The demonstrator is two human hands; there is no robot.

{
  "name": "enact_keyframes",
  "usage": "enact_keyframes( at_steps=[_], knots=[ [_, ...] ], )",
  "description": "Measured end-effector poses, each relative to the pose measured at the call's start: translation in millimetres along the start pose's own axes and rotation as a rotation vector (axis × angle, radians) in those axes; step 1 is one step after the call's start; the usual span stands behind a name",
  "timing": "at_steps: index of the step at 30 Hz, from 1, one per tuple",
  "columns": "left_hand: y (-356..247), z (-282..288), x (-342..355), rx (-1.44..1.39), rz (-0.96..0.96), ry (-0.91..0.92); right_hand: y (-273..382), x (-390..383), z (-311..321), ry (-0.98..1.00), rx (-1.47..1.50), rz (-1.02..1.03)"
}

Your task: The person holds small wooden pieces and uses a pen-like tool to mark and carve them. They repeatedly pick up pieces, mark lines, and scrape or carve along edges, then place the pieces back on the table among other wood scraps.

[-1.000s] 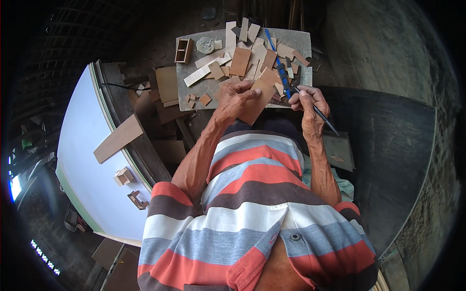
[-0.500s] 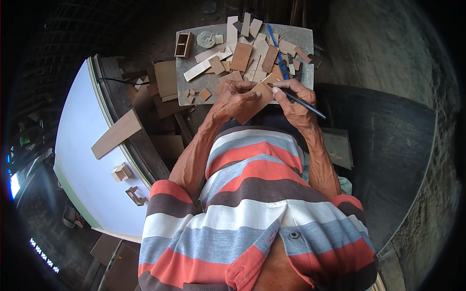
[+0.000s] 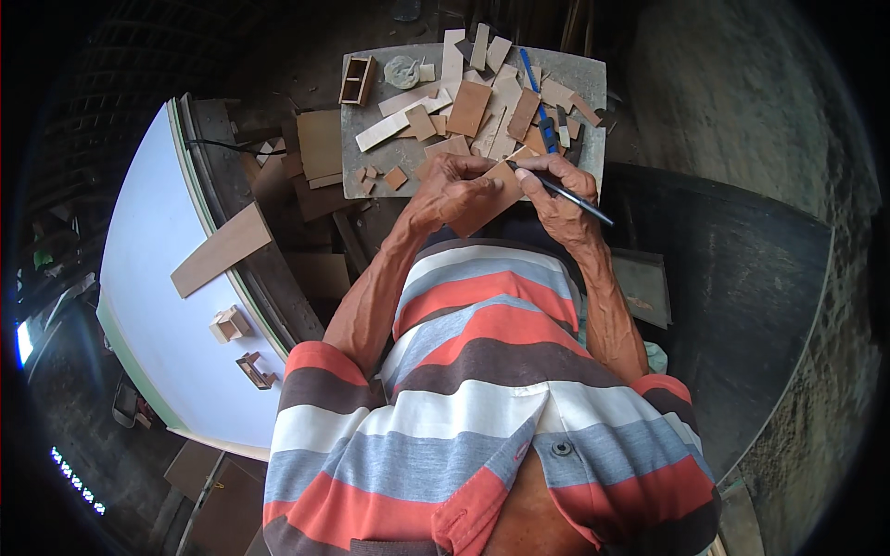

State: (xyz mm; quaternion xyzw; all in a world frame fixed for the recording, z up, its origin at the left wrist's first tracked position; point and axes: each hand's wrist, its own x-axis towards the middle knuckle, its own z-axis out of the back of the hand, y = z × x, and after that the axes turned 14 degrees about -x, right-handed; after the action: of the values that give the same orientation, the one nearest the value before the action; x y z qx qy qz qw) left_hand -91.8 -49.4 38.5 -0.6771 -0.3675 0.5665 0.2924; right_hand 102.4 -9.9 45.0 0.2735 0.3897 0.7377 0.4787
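My left hand (image 3: 454,193) pinches a thin brown piece of wood (image 3: 482,213) at its left side, thumb on top. The piece is held tilted above my lap, at the near edge of the worktable (image 3: 593,171). In my right hand (image 3: 564,206) is a dark pen (image 3: 582,206), gripped between thumb and fingers. Its tip meets the upper part of the wood, near my left fingertips. Any line drawn there is too small to make out.
Wood offcuts (image 3: 469,107), a blue box cutter (image 3: 545,130) and a small two-part wooden box (image 3: 357,82) lie on the worktable. To the left, a white panel (image 3: 158,278) bears a brown board (image 3: 222,248) and two small wooden pieces (image 3: 230,324). A dark board (image 3: 732,269) stands right.
My right hand and the pen have shifted slightly left, the pen tip moving a little along the wood. My left hand keeps its hold. The table appears slightly farther right in view.
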Motion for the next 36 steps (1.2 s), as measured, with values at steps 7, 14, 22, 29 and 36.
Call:
enact_keyframes(
  at_steps=[7, 14, 22, 29, 36],
  knots=[
    [8.3, 10.1, 6.5, -0.087, -0.026, -0.058, -9.7, -5.0, 15.0, 0.121, -0.197, -0.025],
    [4.4, 11.2, 11.9, -0.140, -0.055, -0.085, -26.3, -4.0, 9.6, 0.184, 0.099, -0.429],
    [47.2, 3.2, 30.9, -0.420, -0.123, -0.177, -36.4, -1.0, -38.0, 0.167, 0.312, -0.514],
    [65.1, 26.9, 33.1, -0.788, -0.060, -0.282, -79.0, 12.9, -40.5, 0.007, 0.420, -0.643],
    [62.7, 35.5, 18.6, -0.869, -0.094, -0.282, -164.8, 56.3, -82.8, 0.140, 0.033, -0.494]
  ],
)
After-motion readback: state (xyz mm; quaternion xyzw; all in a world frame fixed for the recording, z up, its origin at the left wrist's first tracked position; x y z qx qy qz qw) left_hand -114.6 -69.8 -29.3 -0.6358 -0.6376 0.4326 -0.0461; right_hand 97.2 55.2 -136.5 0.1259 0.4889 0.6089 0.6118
